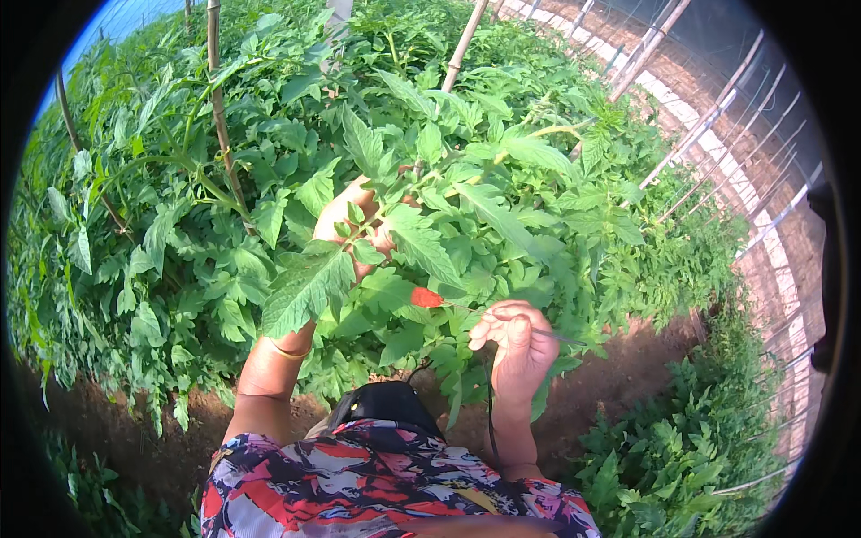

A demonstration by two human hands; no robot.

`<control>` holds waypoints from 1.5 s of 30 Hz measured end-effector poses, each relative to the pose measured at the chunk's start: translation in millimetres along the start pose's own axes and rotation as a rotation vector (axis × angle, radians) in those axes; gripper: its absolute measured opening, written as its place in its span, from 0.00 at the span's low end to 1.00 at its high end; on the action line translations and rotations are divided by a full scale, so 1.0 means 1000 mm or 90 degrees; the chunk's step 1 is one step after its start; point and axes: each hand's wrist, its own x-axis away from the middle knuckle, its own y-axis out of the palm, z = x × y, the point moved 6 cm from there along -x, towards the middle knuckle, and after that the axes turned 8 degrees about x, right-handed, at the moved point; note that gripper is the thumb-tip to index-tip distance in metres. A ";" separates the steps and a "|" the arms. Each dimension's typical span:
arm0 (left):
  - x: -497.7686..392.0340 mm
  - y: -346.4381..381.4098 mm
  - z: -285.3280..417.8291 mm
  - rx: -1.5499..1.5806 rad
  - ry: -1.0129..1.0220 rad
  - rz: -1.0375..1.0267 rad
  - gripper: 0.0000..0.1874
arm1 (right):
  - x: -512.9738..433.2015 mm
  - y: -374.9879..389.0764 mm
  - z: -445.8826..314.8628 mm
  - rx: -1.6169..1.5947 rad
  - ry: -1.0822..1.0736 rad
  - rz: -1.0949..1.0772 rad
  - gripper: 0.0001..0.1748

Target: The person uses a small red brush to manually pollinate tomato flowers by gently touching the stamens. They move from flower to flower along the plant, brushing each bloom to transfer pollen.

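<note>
My left hand (pixel 350 215) reaches in among the tomato plants, partly covered by a leafy tomato stem (pixel 430 181) and a large leaf (pixel 313 282). Its fingers are mostly hidden, so its hold is unclear. To the right and nearer my body, my right hand (pixel 518 329) is closed on a thin wire-like stick with a red tip (pixel 426 297). The red tip points left, just below the leaves and apart from my left hand. A dark cord (pixel 490 403) hangs by my right wrist.
Dense tomato plants (pixel 269 148) spread ahead, with bamboo stakes (pixel 218 114) standing among them. Brown soil (pixel 578 417) runs between this row and more plants (pixel 659 457) at the lower right. Poles, netting and a pale block edging (pixel 723 151) curve along the right side.
</note>
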 end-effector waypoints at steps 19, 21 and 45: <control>0.035 0.106 0.002 -0.871 0.574 -0.094 0.19 | -0.156 0.104 0.028 0.136 -0.180 -0.107 0.10; 0.035 0.073 0.003 -0.743 0.572 0.016 0.18 | -0.163 0.085 0.022 0.189 -0.175 -0.064 0.12; -0.109 -0.056 -0.097 -0.143 -0.013 0.140 0.09 | -0.143 0.069 0.044 0.437 -0.381 -0.094 0.07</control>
